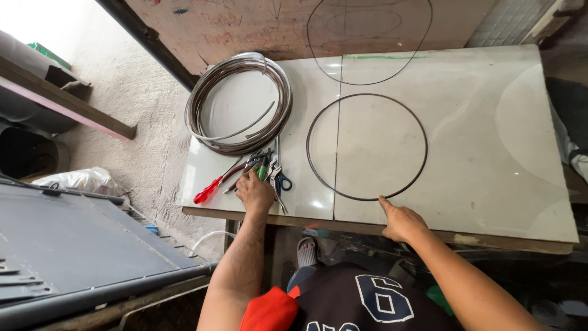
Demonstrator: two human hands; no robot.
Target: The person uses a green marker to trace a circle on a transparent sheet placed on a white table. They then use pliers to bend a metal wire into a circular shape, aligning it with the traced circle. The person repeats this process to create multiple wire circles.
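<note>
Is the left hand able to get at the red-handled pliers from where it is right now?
Probably yes. The left hand rests on the tool pile, and the red-handled pliers lie just beside it on the white tabletop, with nothing covering their handles.

Coiled bundle of grey-brown flat strip, pale glossy tiled tabletop, thin dark wire loop on scribbled brown board, white plastic bag.

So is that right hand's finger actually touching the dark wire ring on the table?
Touching. In the head view the right hand stretches its forefinger up to the near edge of the wire ring, and the fingertip meets the wire with no gap showing.
</note>
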